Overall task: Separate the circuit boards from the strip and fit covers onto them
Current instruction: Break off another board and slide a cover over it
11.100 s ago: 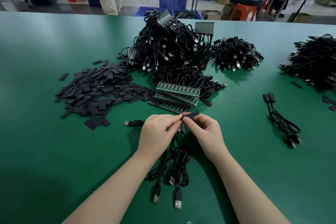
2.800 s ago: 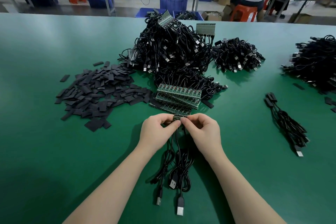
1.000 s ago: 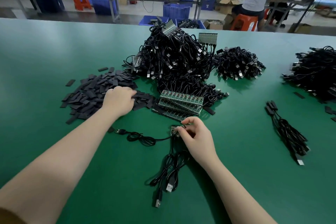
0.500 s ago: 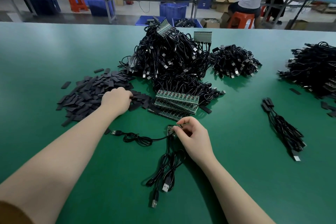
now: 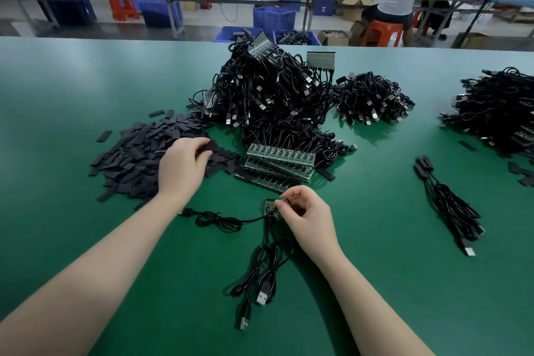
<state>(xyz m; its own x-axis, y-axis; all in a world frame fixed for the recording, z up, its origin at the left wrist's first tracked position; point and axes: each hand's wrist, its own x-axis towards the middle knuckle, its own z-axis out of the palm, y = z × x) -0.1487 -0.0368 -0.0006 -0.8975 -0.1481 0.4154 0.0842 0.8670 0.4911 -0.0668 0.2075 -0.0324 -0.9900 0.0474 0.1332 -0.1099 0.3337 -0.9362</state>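
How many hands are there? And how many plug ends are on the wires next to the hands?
Hands: 2, the left hand pinching a black cover and the right hand pinching a small circuit board.
USB plugs: 3.
Total: 5.

Overhead light is glaring softly off the desk (image 5: 86,81) beyond the left hand (image 5: 182,167); edges are bowing, forearms casting faint shadows.
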